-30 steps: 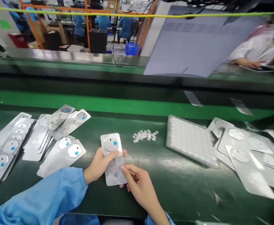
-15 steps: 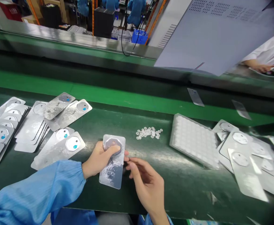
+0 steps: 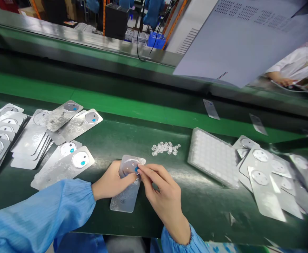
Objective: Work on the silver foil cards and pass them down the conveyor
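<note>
My left hand (image 3: 111, 182) is closed on a rectangular silver panel (image 3: 123, 200) with rounded corners, thumb on top and the other fingers mostly hidden beneath. Near its upper end is a grey round-cornered window with a blue dot (image 3: 136, 169). My right hand (image 3: 164, 195) has thumb and fingertips pinched together at the panel's right edge, touching it beside the blue dot. Whatever lies between those fingertips is too small to make out. Beyond the hands, small clear rings (image 3: 165, 148) lie in a loose heap on the green bench (image 3: 132, 137).
Similar panels (image 3: 80, 160) lie overlapping in stacks at the left. At the right stand a stack of clear trays (image 3: 214, 156) and more panels (image 3: 261, 179). A paper sheet (image 3: 222, 42) hangs overhead. Another person's hand (image 3: 284, 80) shows at upper right.
My right hand has moved up and left onto the panel's upper right edge. My left thumb has slid down off the window, and the blue dot now shows.
</note>
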A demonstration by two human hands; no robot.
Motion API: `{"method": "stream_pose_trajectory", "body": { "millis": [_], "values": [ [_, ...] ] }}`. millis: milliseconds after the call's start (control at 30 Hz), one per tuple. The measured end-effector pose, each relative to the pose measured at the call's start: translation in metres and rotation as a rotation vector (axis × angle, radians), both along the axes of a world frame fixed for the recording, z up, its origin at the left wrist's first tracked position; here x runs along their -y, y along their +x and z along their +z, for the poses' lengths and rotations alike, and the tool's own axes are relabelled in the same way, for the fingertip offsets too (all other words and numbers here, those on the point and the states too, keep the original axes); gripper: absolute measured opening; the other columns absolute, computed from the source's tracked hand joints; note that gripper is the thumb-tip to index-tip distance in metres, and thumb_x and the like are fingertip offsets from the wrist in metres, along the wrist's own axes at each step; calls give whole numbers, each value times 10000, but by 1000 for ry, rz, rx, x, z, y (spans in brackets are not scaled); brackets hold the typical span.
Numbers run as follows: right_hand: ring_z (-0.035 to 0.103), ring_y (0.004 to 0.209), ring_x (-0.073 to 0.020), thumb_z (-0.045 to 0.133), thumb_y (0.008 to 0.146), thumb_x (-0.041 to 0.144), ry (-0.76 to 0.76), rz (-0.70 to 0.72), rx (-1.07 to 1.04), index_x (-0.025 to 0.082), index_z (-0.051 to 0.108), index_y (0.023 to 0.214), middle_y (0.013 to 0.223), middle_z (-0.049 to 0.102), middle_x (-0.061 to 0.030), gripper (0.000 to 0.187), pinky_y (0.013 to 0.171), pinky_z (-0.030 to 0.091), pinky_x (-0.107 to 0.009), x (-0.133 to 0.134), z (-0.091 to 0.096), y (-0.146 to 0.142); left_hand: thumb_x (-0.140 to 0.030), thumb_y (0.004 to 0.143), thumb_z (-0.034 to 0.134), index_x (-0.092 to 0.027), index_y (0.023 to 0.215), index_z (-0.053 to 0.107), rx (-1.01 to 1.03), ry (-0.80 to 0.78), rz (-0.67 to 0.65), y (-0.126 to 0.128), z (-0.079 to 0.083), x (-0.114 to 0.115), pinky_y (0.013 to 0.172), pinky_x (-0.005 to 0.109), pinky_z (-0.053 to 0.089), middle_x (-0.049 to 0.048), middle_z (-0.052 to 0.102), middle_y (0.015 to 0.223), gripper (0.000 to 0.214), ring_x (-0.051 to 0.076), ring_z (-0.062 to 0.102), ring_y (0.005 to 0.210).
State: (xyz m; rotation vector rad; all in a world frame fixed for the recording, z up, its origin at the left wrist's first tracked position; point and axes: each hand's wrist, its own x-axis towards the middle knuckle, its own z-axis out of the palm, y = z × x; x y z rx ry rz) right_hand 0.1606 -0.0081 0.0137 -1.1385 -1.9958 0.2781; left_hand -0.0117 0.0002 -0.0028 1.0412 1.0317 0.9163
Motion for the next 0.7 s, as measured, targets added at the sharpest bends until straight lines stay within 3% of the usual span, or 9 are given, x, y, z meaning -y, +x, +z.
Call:
{"method": "stream_pose_trajectory", "body": {
  "millis": [367,567,700],
  "values": [
    [705,781,-151,564,1028,161,7,-27,88,212,734,1065,935,717,-69,181,712,578,-260,1,0,-2,-248,824,621,-157,758,582,7,81,-47,1,0,0,592,234,394,-12,518,706,119,131,462,671],
    [678,776,-156,548,1035,203,-69,-26,106,208,687,1061,981,695,-72,141,618,527,-257,-1,-3,-3,-242,844,624,-149,783,614,16,106,-55,-1,-1,0,628,235,426,4,564,743,112,137,498,702],
    [639,738,-154,530,1035,220,-193,1,-34,212,667,1023,960,662,-67,138,610,521,-265,-1,-3,-4,-265,850,654,-151,743,598,34,68,-26,-1,0,-2,574,219,398,-11,535,689,166,118,473,643]
  ]
}}
